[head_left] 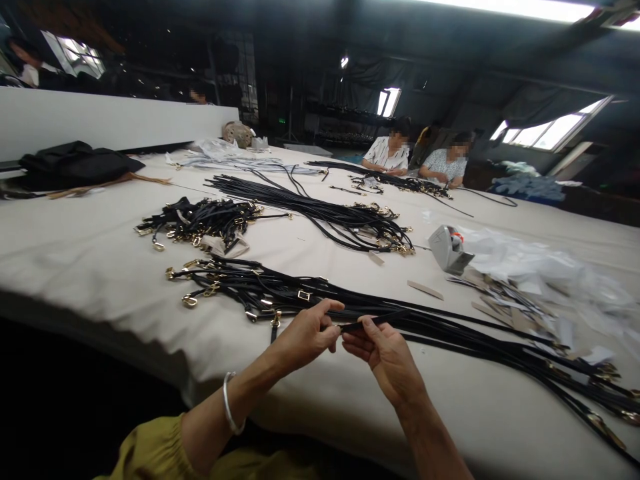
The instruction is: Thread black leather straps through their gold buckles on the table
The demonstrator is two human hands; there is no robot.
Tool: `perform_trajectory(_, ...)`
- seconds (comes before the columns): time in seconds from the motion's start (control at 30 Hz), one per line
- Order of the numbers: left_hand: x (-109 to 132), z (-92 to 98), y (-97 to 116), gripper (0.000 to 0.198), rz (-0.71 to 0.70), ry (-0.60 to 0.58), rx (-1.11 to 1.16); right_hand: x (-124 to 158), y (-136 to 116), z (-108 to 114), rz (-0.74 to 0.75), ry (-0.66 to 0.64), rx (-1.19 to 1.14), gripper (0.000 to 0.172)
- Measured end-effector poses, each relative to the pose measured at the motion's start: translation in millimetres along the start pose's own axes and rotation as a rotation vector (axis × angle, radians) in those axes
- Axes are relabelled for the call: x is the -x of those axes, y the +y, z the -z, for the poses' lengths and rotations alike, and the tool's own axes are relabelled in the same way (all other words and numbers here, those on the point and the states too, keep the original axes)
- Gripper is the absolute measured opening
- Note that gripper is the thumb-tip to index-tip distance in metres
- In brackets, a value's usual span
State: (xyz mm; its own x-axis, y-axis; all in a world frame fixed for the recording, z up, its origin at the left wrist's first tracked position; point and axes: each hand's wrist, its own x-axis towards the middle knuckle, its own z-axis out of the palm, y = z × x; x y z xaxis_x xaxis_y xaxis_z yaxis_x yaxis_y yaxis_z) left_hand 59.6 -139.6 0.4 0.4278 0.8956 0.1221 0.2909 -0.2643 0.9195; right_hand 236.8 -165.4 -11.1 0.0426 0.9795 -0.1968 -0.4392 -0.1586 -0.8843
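Observation:
My left hand [306, 333] and my right hand [384, 353] meet just above the near edge of a cloth-covered table [90, 260]. Both pinch one thin black strap [375, 321] between thumb and fingers; the strap runs off to the right. It comes from a long bundle of black straps with gold buckles and clips [260, 290] lying right behind my hands and stretching to the far right. A silver bangle sits on my left wrist.
Further piles of black straps [200, 220] [330, 217] lie behind. A grey tape dispenser [449, 249], card slips and clear plastic bags [540, 273] are at right. A black bag [75, 163] rests far left. Two people [387, 155] work at the table's far side.

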Motion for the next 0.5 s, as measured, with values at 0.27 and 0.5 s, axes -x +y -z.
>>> perform_trajectory(0.27, 1.5, -0.6, -3.0, 0.045, -0.028, 0.017, -0.015, 5.5, -1.0, -1.0, 0.09, -0.006, 0.15, 0.05)
perform_trajectory(0.5, 3.0, -1.8, -1.2, 0.046, -0.023, 0.037, -0.002, 5.3, 6.6, -2.9, 0.143, -0.008, 0.274, 0.05)
